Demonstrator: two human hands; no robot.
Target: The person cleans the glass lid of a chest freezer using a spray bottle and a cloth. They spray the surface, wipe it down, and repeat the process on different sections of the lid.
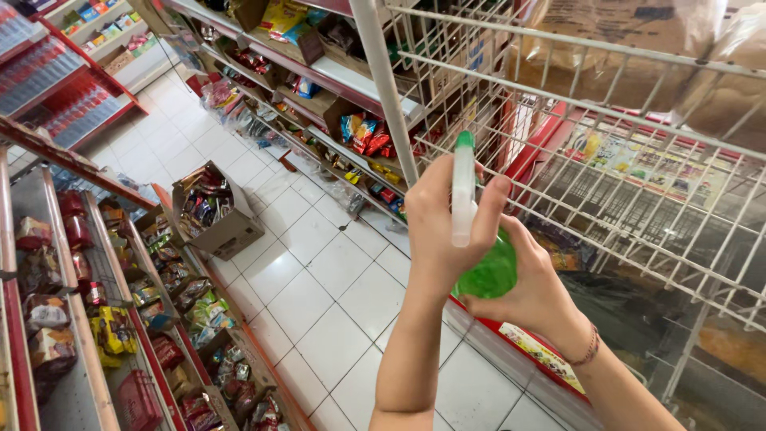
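Left hand (447,231) and right hand (531,291) gripping green spray bottle (487,275) beside white wire rack (638,160), open aisle left.

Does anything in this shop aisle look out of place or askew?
Yes. An open cardboard box full of packets sits tilted on the white tile floor in the aisle, not on a shelf. The green bottle held by both hands looks intact.

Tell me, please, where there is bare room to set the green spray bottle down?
Bare floor tiles run between the cardboard box and the chest freezer. Both shelf racks are packed, and boxes crowd their feet.
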